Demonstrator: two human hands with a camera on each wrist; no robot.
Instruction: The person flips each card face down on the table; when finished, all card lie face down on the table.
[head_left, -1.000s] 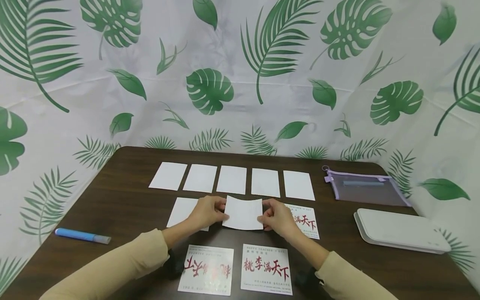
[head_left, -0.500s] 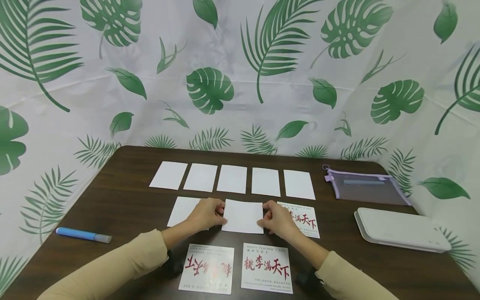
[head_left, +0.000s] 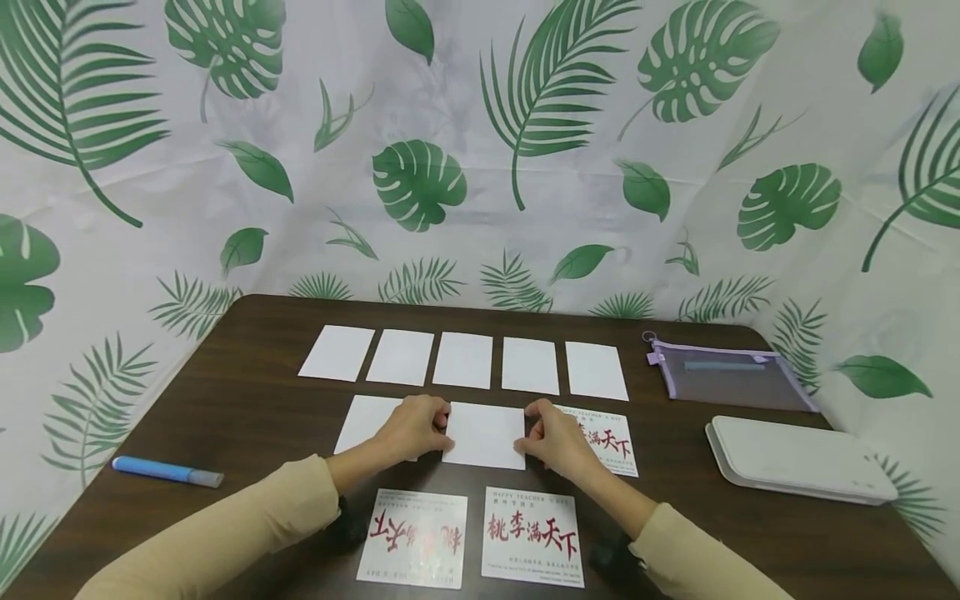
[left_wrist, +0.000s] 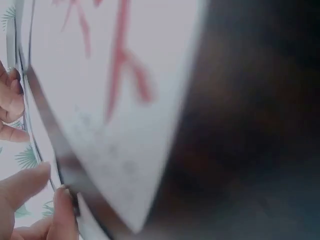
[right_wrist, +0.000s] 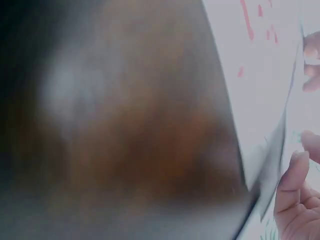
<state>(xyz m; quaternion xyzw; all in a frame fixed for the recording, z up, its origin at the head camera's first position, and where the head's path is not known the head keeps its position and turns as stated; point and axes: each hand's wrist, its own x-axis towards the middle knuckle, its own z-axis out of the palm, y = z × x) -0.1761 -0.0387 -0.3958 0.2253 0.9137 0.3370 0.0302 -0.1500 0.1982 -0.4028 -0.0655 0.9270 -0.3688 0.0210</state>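
A blank white card point(head_left: 483, 435) lies nearly flat on the dark table point(head_left: 247, 408), in the middle of the second row. My left hand point(head_left: 417, 427) pinches its left edge and my right hand point(head_left: 552, 438) pinches its right edge. A blank card point(head_left: 362, 422) lies partly under the left hand. A printed card with red characters point(head_left: 611, 440) lies just right of the right hand. Two more printed cards point(head_left: 414, 538) point(head_left: 533, 537) lie nearer me. The wrist views are blurred, showing fingertips point(left_wrist: 30, 182) point(right_wrist: 292, 175) beside card edges.
Several blank white cards point(head_left: 463, 360) form a row farther back. A blue marker point(head_left: 167, 472) lies at the left. A purple zip pouch point(head_left: 726, 375) and a white flat case point(head_left: 798, 460) sit at the right. A leaf-print curtain point(head_left: 480, 150) surrounds the table.
The card held between both hands has come down from a raised, slightly bowed position to lie almost flat on the table. The hands have lowered with it.
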